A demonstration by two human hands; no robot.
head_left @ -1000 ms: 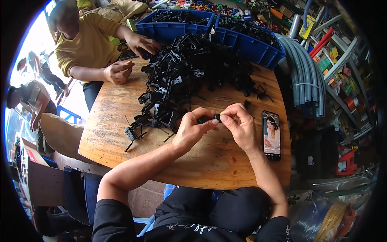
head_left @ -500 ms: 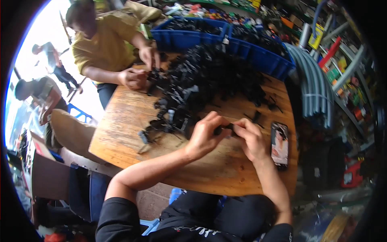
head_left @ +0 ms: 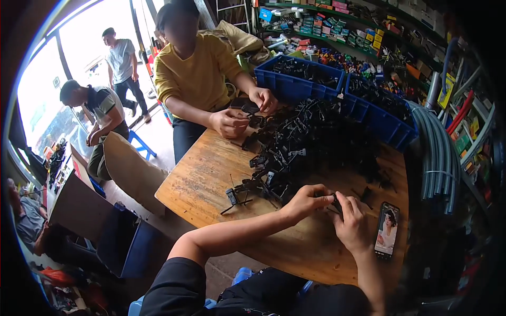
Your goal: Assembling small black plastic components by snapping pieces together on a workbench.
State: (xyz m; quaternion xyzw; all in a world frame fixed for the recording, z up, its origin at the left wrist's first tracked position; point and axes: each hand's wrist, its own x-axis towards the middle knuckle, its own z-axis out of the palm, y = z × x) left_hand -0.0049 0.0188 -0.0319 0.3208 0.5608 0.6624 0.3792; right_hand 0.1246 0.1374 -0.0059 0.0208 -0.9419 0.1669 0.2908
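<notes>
Over the near right part of the wooden table, my left hand (head_left: 310, 203) and my right hand (head_left: 351, 220) meet. Fingers of both pinch a small black part (head_left: 336, 203), mostly hidden between the fingertips, so its kind is unclear. Just beyond them spreads a big heap of black plastic pieces (head_left: 311, 138), some with thin black rods sticking out. A few loose ones (head_left: 232, 197) lie at the heap's left end. Close to my right hand, a phone (head_left: 387, 230) with a lit picture lies on the table.
Across the wooden table (head_left: 195, 184), a person in a yellow top (head_left: 197, 79) handles similar black pieces. Two blue crates (head_left: 295, 87) of black parts stand behind the heap. Coiled grey tubing (head_left: 437, 158) is at the right. A blue bin (head_left: 124, 242) stands to the left.
My view has tilted, so the whole scene sits lower and further right. My hands stay together at the small black part, with the fingers slightly shifted.
</notes>
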